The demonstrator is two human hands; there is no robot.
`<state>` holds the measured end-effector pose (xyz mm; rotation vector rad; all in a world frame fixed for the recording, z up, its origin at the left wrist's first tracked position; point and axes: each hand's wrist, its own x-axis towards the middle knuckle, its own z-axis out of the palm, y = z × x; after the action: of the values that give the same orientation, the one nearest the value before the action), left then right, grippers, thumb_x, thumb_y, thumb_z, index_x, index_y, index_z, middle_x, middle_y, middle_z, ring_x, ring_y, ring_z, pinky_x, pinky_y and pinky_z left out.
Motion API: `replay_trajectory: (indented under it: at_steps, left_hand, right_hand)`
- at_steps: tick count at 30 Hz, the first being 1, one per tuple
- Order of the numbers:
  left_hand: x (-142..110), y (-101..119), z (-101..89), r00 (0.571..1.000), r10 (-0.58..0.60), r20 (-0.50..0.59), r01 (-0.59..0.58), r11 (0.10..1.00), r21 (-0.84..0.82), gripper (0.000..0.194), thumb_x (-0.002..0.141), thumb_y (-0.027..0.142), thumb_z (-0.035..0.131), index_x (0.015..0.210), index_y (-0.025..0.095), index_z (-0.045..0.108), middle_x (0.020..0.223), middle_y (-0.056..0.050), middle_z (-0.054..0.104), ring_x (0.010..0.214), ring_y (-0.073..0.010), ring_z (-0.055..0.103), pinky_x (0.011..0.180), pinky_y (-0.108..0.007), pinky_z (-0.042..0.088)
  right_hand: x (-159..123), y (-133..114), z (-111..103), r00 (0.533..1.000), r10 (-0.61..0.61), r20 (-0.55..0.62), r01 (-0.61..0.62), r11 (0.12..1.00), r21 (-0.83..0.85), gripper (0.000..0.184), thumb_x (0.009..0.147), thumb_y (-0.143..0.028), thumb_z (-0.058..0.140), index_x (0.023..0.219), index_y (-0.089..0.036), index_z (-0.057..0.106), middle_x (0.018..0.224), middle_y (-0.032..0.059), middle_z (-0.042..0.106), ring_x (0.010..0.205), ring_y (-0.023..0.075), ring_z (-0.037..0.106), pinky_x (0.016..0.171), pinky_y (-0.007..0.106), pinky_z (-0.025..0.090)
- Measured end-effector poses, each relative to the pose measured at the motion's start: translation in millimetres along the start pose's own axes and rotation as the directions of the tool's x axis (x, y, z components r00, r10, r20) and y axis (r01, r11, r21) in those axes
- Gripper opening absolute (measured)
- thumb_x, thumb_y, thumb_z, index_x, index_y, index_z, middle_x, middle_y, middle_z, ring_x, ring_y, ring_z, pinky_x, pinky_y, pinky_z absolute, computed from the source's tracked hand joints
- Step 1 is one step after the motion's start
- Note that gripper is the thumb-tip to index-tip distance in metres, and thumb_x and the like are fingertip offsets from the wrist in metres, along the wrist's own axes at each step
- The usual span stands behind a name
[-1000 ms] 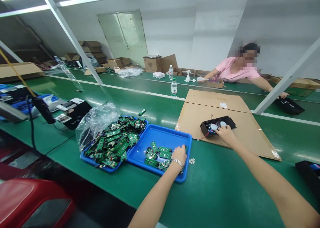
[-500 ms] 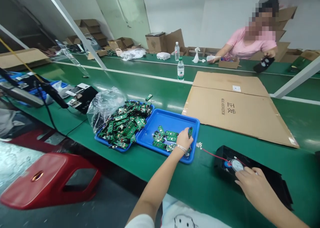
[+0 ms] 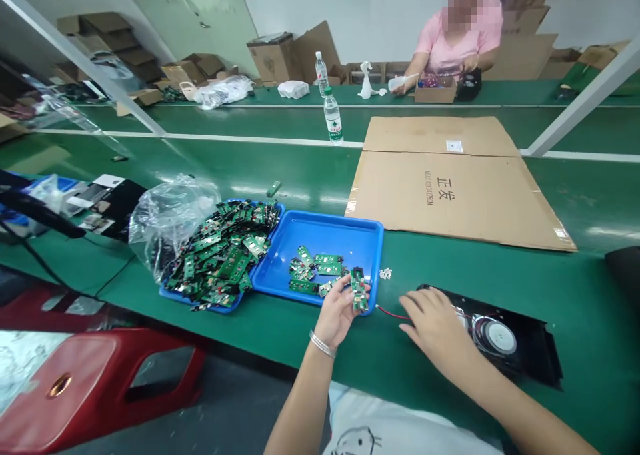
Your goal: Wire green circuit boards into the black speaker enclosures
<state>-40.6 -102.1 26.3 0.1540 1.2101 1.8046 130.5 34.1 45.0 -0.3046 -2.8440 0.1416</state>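
Observation:
My left hand (image 3: 338, 312) grips a small green circuit board (image 3: 359, 290) upright, its component side facing me, over the near right corner of a blue tray (image 3: 320, 222). In that tray lie several more boards (image 3: 329, 264). My right hand (image 3: 434, 322) is above the left end of a black speaker housing (image 3: 537, 348), fingers apart and bent downward, holding nothing that I can see. A red wire (image 3: 393, 314) runs out beneath its fingertips toward the tray. A round speaker (image 3: 500, 337) shows inside the housing, and my right hand partly covers another one.
Left of the tray, a heap of boards (image 3: 225, 255) fills a second tray beside a clear plastic bag (image 3: 170, 218). Small white pieces (image 3: 385, 274) lie near the tray. A flat cardboard sheet (image 3: 450, 195), a water bottle (image 3: 333, 118) and a co-worker (image 3: 457, 42) are beyond.
My left hand has lifted the circuit board from the tray and turned it upright. My right hand has moved left from the speaker to the red wire. The view has shifted.

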Motion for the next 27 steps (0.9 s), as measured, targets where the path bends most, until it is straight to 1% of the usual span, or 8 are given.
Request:
replay_trajectory:
  at_steps: [2,4,5,10,14,16,21,27]
  left_hand:
    - [-6,-2,-3.2,1.000,-0.005,-0.004,0.005,0.999,-0.040,0.051,0.066,0.029,0.076,0.108,0.018,0.050,0.092,-0.006,0.070,0.076,-0.0149,0.067,0.062,-0.022,0.053]
    - [-12,-2,-6.1,1.000,-0.003,-0.003,0.003,0.998,-0.067,0.050,0.063,0.028,0.078,0.105,0.018,0.052,0.094,-0.005,0.070,0.079,-0.0154,0.068,0.066,-0.023,0.054]
    - [-14,-2,-7.3,1.000,-0.004,0.000,0.004,0.997,-0.075,0.050,0.063,0.027,0.079,0.105,0.018,0.053,0.094,-0.005,0.070,0.081,-0.0163,0.068,0.068,-0.024,0.054]
    - [-22,-5,-7.1,0.998,-0.015,0.059,0.019,0.997,-0.072,0.050,0.066,0.023,0.078,0.110,0.020,0.054,0.099,-0.007,0.068,0.088,-0.0228,0.069,0.067,-0.027,0.056]
    - [-25,-13,0.2,0.988,0.004,0.157,0.002,0.999,-0.038,0.050,0.067,0.023,0.078,0.112,0.021,0.056,0.105,-0.010,0.066,0.093,-0.0278,0.067,0.067,-0.033,0.058]
    - [-27,-17,4.3,0.976,0.026,0.215,-0.025,1.000,-0.006,0.048,0.069,0.021,0.077,0.113,0.021,0.058,0.109,-0.011,0.066,0.094,-0.0274,0.067,0.074,-0.035,0.057]
    - [-31,-21,10.5,0.938,0.031,0.346,-0.064,0.994,0.083,0.042,0.075,0.022,0.073,0.115,0.019,0.062,0.109,-0.012,0.067,0.098,-0.0280,0.065,0.084,-0.039,0.053]
    - [-33,-20,13.9,0.934,0.034,0.355,-0.096,0.983,0.159,0.034,0.076,0.025,0.072,0.108,0.015,0.068,0.109,-0.013,0.068,0.101,-0.0300,0.063,0.089,-0.041,0.051]
  right_hand:
    - [11,-14,12,0.999,-0.009,0.045,0.009,1.000,0.011,0.008,0.087,-0.015,0.051,0.087,-0.017,0.058,0.080,0.0072,0.061,0.074,0.0224,0.057,0.074,0.039,0.044]
    - [15,-21,21,0.998,0.015,0.065,-0.019,0.997,0.071,0.018,0.089,-0.010,0.046,0.077,-0.018,0.057,0.069,0.0040,0.057,0.064,0.0185,0.055,0.062,0.032,0.043]
    - [14,-23,23,0.998,0.025,0.054,-0.031,0.991,0.126,0.021,0.090,-0.011,0.043,0.077,-0.018,0.057,0.068,0.0033,0.057,0.062,0.0172,0.055,0.058,0.030,0.043]
    - [14,-21,12,0.993,0.012,-0.115,0.042,0.888,0.458,0.024,0.097,-0.019,0.037,0.106,-0.018,0.059,0.075,0.0031,0.062,0.065,0.0144,0.059,0.059,0.026,0.048]
    - [15,-23,0,0.974,0.100,-0.204,0.039,0.813,0.581,0.022,0.096,-0.017,0.037,0.104,-0.018,0.058,0.081,0.0041,0.064,0.072,0.0141,0.062,0.065,0.026,0.051]
    - [15,-24,-2,0.960,0.153,-0.236,0.019,0.803,0.596,0.018,0.095,-0.016,0.041,0.100,-0.019,0.058,0.082,0.0039,0.065,0.073,0.0139,0.062,0.066,0.026,0.051]
    - [11,-24,-6,0.931,0.184,-0.317,0.022,0.835,0.549,0.012,0.091,-0.014,0.047,0.086,-0.018,0.056,0.067,0.0005,0.057,0.057,0.0115,0.052,0.055,0.024,0.044]
    - [5,-25,-3,0.909,0.150,-0.388,0.081,0.851,0.519,0.010,0.090,-0.011,0.049,0.088,-0.018,0.055,0.063,0.0002,0.053,0.055,0.0120,0.045,0.052,0.024,0.039]
